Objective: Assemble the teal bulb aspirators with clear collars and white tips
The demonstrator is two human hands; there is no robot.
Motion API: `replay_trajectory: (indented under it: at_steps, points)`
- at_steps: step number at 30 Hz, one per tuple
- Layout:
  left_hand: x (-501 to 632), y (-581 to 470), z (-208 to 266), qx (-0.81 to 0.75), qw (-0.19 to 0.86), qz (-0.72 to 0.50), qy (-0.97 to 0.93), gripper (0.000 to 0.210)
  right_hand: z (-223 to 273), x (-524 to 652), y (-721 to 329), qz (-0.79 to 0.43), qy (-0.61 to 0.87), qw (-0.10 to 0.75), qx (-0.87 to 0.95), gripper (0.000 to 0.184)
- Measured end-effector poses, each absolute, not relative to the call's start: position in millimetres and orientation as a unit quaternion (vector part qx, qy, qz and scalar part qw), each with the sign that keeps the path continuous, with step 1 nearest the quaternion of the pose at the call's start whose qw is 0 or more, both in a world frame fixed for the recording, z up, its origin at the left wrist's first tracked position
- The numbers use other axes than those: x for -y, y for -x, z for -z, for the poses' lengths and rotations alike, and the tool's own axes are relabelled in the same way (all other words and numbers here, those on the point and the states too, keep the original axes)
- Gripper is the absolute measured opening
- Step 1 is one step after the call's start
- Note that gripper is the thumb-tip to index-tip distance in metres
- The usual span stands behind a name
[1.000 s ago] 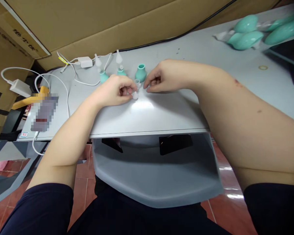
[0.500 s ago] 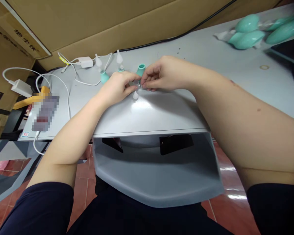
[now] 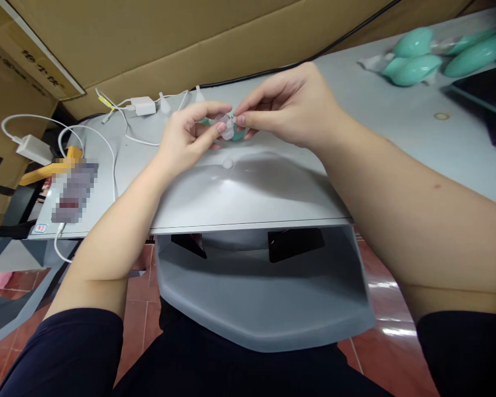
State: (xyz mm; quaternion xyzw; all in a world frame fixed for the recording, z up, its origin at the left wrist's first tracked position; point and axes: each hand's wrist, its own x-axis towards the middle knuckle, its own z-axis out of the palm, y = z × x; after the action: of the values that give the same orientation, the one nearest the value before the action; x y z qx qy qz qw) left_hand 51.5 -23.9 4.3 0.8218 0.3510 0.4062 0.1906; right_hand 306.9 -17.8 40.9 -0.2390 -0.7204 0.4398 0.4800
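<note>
My left hand (image 3: 186, 129) is closed with thumb and forefinger around a small translucent plastic piece (image 3: 228, 131), lifted off the desk. Against its upper side, my right hand (image 3: 289, 107) pinches a tiny whitish part (image 3: 233, 119) between thumb and forefinger; its exact shape is too small to make out. Just behind the fingers is a mint-green rubber bulb (image 3: 240, 134), partly covered by the hands. A small whitish cap-like piece (image 3: 228, 163) lies on the desk below them. Two white pointed nozzles (image 3: 164, 103) stand beyond my left hand, their lower parts mostly hidden.
White chargers (image 3: 143, 106) with cables and a phone (image 3: 77, 190) lie at the left of the grey desk (image 3: 248, 204). Several mint-green bulbs (image 3: 413, 69) and a dark device (image 3: 485, 91) are at the right. Cardboard (image 3: 190, 38) rises behind. An open grey tray (image 3: 268, 298) is below.
Both hands have risen from the desk, bringing the translucent piece up with them. My right hand has turned more upright. The whitish cap-like piece stays on the desk.
</note>
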Motion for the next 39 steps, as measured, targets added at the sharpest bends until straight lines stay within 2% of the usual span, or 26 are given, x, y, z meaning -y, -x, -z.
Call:
replay_trajectory:
  at_steps: [2, 5, 9, 16, 25, 39]
  points:
    - [21, -50, -1, -0.343, 0.182, -0.405, -0.828, 0.091, -42, 20, -305, -0.448, 0.240, 0.479, 0.716, 0.035]
    - [23, -50, -1, -0.359, 0.174, -0.398, -0.826, 0.094, -42, 21, -303, -0.457, 0.226, 0.479, 0.715, 0.038]
    - [31, -54, -7, -0.399, 0.183, -0.391, -0.809, 0.084, -40, 21, -301, -0.463, 0.225, 0.486, 0.706, 0.036]
    - [32, -60, -11, -0.435, 0.167, -0.377, -0.800, 0.070, -38, 19, -303, -0.480, 0.227, 0.481, 0.698, 0.016]
    - [41, -65, -20, -0.445, 0.191, -0.383, -0.787, 0.056, -36, 19, -301, -0.497, 0.188, 0.489, 0.692, 0.021]
    - [46, -67, -26, -0.450, 0.205, -0.370, -0.787, 0.039, -41, 29, -300, -0.441, 0.207, 0.509, 0.710, 0.027]
